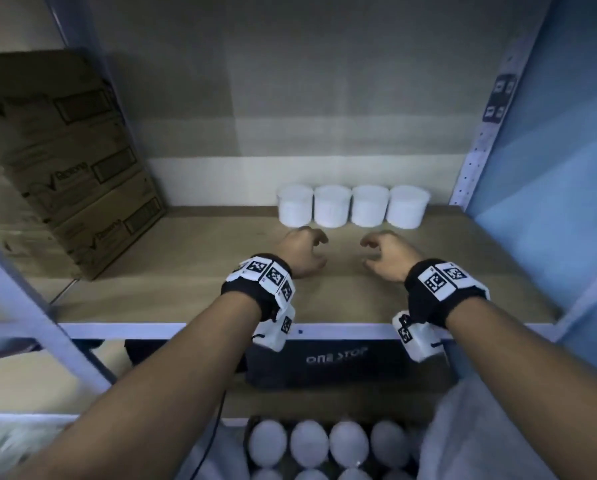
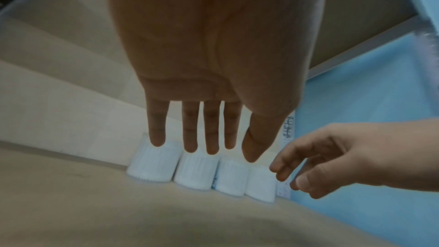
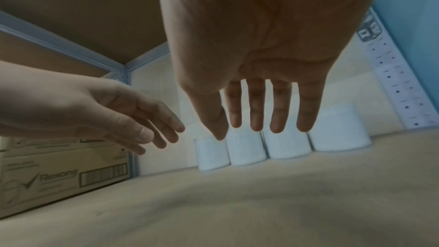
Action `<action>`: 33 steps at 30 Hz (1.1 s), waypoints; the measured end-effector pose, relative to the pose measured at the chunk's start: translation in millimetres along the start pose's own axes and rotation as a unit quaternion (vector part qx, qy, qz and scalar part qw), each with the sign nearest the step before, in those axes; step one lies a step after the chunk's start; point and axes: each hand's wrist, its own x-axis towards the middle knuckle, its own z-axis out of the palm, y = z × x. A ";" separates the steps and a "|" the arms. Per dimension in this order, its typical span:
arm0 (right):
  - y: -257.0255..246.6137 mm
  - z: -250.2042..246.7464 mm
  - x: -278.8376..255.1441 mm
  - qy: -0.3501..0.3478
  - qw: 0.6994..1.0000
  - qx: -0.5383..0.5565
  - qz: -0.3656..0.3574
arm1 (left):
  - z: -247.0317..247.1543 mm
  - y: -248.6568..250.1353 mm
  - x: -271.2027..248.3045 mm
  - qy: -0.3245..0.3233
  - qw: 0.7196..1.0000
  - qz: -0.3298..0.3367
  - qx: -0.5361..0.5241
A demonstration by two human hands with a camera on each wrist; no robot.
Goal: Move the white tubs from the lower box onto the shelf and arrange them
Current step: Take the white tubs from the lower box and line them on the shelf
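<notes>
White ribbed round tubs [image 1: 352, 206], wooden shelf [image 1: 186, 258]

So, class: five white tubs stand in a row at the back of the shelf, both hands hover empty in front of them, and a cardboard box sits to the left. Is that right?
Not quite: the row of white tubs holds four, not five, as the head view shows. The rest stands: the left hand and right hand are empty in front of them on the shelf, and the cardboard box sits to the left.
</notes>
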 end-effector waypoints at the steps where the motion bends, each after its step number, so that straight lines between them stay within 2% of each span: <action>1: -0.6 0.6 -11.6 -0.001 1.000 0.000 0.005 | 4.1 4.6 -9.4 -0.005 1.000 0.003 0.004; 9: 5.8 16.4 -93.6 0.013 1.000 -0.021 0.010 | 32.3 31.3 -74.7 -0.022 0.999 0.018 0.031; 13: 15.3 37.7 -122.1 0.012 1.000 -0.005 0.000 | 60.7 35.1 -99.4 -0.067 0.997 0.030 0.032; 18: 38.1 75.4 -151.8 0.013 1.000 0.020 0.005 | 119.0 31.5 -114.0 -0.149 0.988 0.015 0.032; 25: 91.5 153.4 -179.3 -0.120 0.986 0.021 0.112 | 224.8 13.3 -122.9 -0.258 0.966 -0.011 0.021; 29: 120.2 200.6 -196.1 -0.198 0.965 0.003 0.170 | 288.8 1.4 -131.3 -0.328 0.943 -0.007 0.049; 33: 153.2 256.7 -216.6 -0.271 0.943 -0.039 0.191 | 342.3 -7.9 -139.5 -0.396 0.915 -0.024 0.071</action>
